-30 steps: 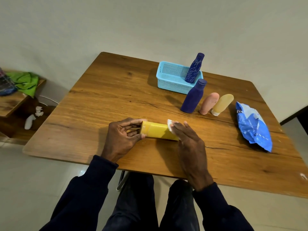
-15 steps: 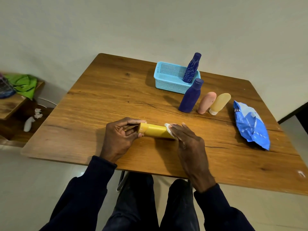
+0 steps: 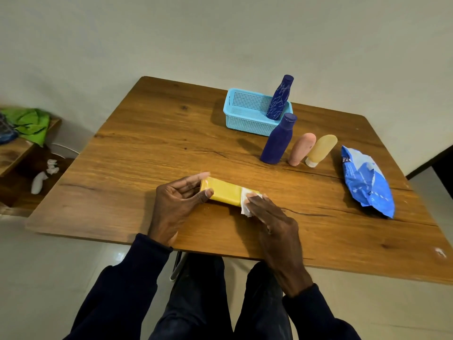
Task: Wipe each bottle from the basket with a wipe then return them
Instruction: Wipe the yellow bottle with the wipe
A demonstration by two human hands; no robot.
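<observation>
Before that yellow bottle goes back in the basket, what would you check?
1. Grip on yellow bottle: ok, left hand holds its end.
2. Contact of wipe: ok, right hand presses it on the bottle's other end.
3. Every side wiped: cannot tell.
4. Room in basket: ok, only one patterned blue bottle stands inside.
5. Spare wipes near: ok, blue pack lies on the table.

No words or numbers can be read. The blue wipes pack [image 3: 367, 182], right of the light-blue basket [image 3: 245, 120], carries small white print at its near-left corner, too small to make out. The dark blue bottle [image 3: 279, 99] standing in that basket bears only white scribbled lines.
</observation>
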